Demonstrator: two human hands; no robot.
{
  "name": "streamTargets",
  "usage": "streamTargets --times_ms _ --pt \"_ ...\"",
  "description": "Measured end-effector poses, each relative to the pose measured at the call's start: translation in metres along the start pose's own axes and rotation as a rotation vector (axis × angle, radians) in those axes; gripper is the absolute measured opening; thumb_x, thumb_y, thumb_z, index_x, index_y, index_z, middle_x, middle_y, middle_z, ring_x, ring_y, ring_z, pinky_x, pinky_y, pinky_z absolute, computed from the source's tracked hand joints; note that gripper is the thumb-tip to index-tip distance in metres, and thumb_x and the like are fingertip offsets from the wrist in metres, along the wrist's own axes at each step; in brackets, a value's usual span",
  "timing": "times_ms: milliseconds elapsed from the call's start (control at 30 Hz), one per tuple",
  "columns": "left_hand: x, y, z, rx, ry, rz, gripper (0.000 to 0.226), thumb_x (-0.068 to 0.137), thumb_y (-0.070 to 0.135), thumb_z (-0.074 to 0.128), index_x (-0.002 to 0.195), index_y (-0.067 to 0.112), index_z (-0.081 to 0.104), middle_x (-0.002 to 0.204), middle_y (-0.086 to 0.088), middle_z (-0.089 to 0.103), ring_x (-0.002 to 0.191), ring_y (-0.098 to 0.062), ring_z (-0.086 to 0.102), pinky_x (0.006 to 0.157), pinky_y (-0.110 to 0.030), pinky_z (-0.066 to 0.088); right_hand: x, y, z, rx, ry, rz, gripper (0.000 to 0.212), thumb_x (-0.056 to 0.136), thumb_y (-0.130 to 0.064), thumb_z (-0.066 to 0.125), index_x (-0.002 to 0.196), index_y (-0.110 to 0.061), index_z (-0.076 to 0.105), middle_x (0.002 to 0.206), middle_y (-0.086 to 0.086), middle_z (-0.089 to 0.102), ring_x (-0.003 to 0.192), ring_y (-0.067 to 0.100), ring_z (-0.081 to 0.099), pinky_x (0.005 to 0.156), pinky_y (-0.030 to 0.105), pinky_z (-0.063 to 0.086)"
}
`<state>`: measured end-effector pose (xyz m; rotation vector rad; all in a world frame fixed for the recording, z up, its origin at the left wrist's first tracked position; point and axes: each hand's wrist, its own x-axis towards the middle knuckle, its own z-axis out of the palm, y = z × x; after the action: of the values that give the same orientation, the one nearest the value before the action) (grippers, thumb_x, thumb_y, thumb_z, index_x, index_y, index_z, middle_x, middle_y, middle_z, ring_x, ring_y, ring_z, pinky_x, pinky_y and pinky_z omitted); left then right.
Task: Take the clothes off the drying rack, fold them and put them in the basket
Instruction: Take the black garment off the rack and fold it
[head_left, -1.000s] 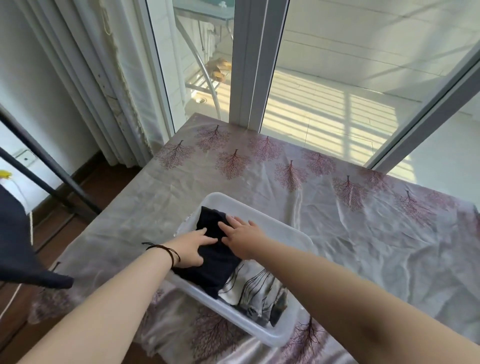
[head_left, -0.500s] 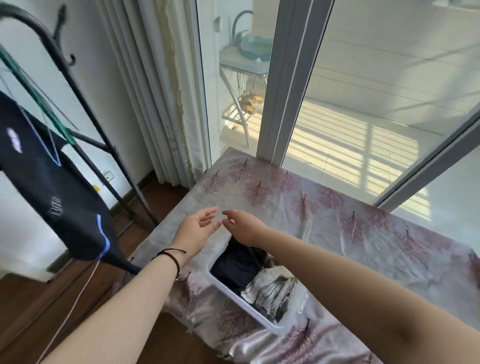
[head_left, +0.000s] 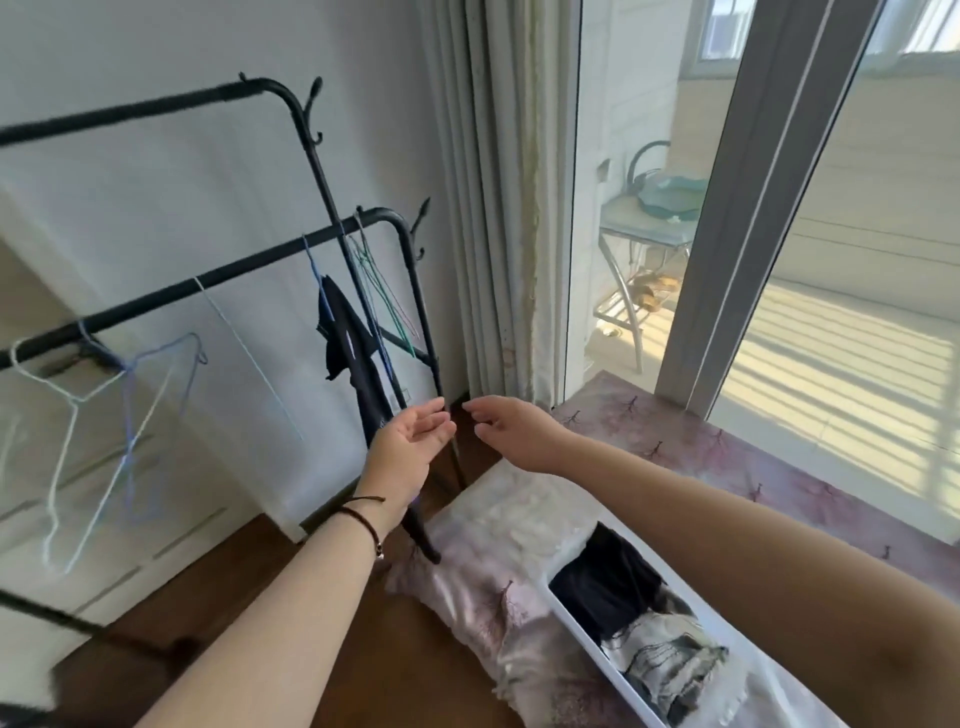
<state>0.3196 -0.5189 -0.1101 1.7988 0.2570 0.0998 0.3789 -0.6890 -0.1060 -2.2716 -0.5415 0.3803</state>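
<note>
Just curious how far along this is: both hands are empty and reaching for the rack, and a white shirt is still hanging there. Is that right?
Not quite. The head view shows the garment left on the rack is dark, nearly black, not white. The rest holds: the left hand and the right hand are both empty and reaching toward it.

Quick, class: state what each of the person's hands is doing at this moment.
Left hand: open, palm up, holding nothing, near the dark garment.
Right hand: open, fingers relaxed, holding nothing.
</note>
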Motion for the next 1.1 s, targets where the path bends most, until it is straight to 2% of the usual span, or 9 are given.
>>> streamTargets --times_ms 200,267,400,500,667,733,800,933,1100 --pt "-0.006 0.026 -0.054 0.018 0.136 0.011 0.038 0.089 0.026 0.070 0.125 0.021 0.063 0.112 0.009 0.068 0.107 -0.009 0.063 0.095 -0.027 0.051 0.031 -0.074 0.009 0.057 -0.004 -0.124 0.040 0.097 -0.025 0.051 0.137 -0.025 0.052 0.127 0.000 0.061 0.114 0.018 0.059 0.100 0.032 0.047" --pt "-0.002 0.035 -0.078 0.062 0.160 0.011 0.033 0.092 0.026 0.067 0.124 0.023 0.061 0.113 0.010 0.067 0.106 -0.009 0.061 0.086 -0.022 0.049 0.045 -0.105 0.015 0.045 -0.026 -0.166 0.040 0.098 -0.024 0.051 0.138 -0.023 0.051 0.127 0.000 0.060 0.109 0.019 0.061 0.092 0.030 0.049" --pt "0.025 0.042 -0.119 0.096 0.189 0.033 0.030 0.092 0.023 0.067 0.122 0.025 0.061 0.116 0.008 0.066 0.111 -0.011 0.060 0.091 -0.024 0.045 0.082 -0.137 0.023 0.036 -0.020 -0.184 0.041 0.098 -0.024 0.051 0.139 -0.021 0.050 0.128 -0.002 0.059 0.084 0.012 0.058 0.069 0.021 0.043" --pt "0.057 0.045 -0.150 0.118 0.205 0.050 0.035 0.092 0.024 0.067 0.126 0.024 0.059 0.117 0.008 0.065 0.112 -0.010 0.059 0.087 -0.020 0.043 0.120 -0.153 0.025 0.044 0.029 -0.148 0.040 0.097 -0.022 0.050 0.137 -0.020 0.053 0.126 -0.001 0.060 0.080 0.010 0.057 0.061 0.018 0.042" --pt "0.117 0.041 -0.196 0.094 0.234 0.054 0.039 0.091 0.025 0.068 0.129 0.023 0.059 0.122 0.005 0.063 0.111 -0.008 0.057 0.094 -0.025 0.044 0.194 -0.179 0.036 -0.007 0.109 -0.036 0.038 0.094 -0.014 0.046 0.130 -0.011 0.057 0.123 0.006 0.063 0.103 0.024 0.061 0.081 0.030 0.050" --pt "0.140 0.037 -0.207 0.101 0.227 0.051 0.038 0.091 0.026 0.068 0.128 0.024 0.059 0.121 0.006 0.064 0.112 -0.007 0.058 0.096 -0.025 0.044 0.225 -0.184 0.043 -0.046 0.121 0.025 0.029 0.091 -0.012 0.046 0.116 -0.005 0.060 0.110 0.010 0.065 0.091 0.026 0.061 0.071 0.031 0.050" --pt "0.164 0.033 -0.214 0.094 0.214 0.042 0.038 0.091 0.026 0.067 0.128 0.025 0.059 0.121 0.007 0.063 0.113 -0.007 0.058 0.097 -0.026 0.045 0.256 -0.186 0.050 -0.073 0.125 0.092 0.014 0.090 -0.011 0.045 0.100 -0.006 0.054 0.097 0.008 0.061 0.082 0.024 0.056 0.058 0.027 0.042" --pt "0.197 0.029 -0.219 0.104 0.203 0.057 0.038 0.092 0.028 0.066 0.129 0.024 0.059 0.119 0.008 0.062 0.110 -0.006 0.057 0.095 -0.023 0.044 0.296 -0.190 0.062 -0.082 0.145 0.165 0.008 0.093 -0.016 0.050 0.090 -0.009 0.048 0.086 0.004 0.053 0.081 0.023 0.053 0.065 0.029 0.042" --pt "0.225 0.023 -0.222 0.100 0.184 0.056 0.037 0.093 0.028 0.065 0.129 0.022 0.059 0.119 0.007 0.063 0.111 -0.009 0.058 0.098 -0.027 0.047 0.325 -0.183 0.070 0.057 0.113 0.193 0.023 0.095 -0.017 0.050 0.110 -0.002 0.060 0.089 0.007 0.059 0.078 0.022 0.057 0.068 0.029 0.046"
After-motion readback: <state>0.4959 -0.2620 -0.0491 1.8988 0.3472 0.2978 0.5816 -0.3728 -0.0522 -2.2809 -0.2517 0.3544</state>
